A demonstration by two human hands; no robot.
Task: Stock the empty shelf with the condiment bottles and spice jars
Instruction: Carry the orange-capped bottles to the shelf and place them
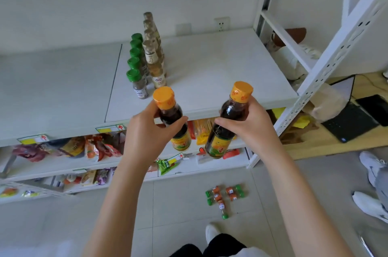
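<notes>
At shelf's point(210, 72) front edge, left hand point(144, 130) and right hand point(252, 125) hold bottles point(233, 109).

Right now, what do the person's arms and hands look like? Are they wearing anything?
The left arm and right arm are bare, with no sleeves in view. The left hand and right hand have no gloves on. No watch, bracelet or ring shows on either.
</notes>
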